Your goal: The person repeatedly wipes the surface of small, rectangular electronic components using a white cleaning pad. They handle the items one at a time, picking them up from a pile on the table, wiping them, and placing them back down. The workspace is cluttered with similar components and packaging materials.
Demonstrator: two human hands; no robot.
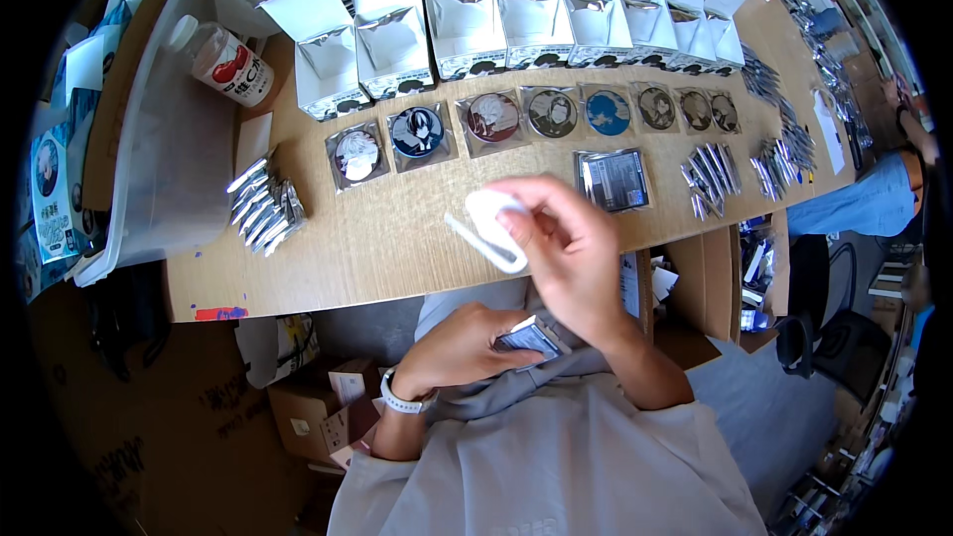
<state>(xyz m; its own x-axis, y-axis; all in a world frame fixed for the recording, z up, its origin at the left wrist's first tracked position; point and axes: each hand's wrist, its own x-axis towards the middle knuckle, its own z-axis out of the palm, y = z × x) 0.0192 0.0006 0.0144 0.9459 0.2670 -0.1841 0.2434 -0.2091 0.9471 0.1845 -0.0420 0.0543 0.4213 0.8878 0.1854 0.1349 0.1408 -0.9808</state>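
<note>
My left hand [463, 346], wearing a pale wristband, grips a small dark-printed packet or stack of packets [532, 341] above my lap. Over the front of the table my right hand [569, 253] pinches a white rounded object with a looped strip [493, 227]; motion blur hides exactly what it is. Just beyond that hand lies a stack of dark-printed flat packets [610, 179]. Round picture badges [418, 132] in clear sleeves form a row across the table. Behind them stand several open white cartons [465, 26], with silver foil visible inside.
Foil packets are heaped at the left [266, 205] and right [711, 179]. A clear plastic bin [167, 119] and a drink bottle [227, 63] stand left. Below the table's right side is an open cardboard box [696, 290]. Another person's arm [919, 134] shows at far right.
</note>
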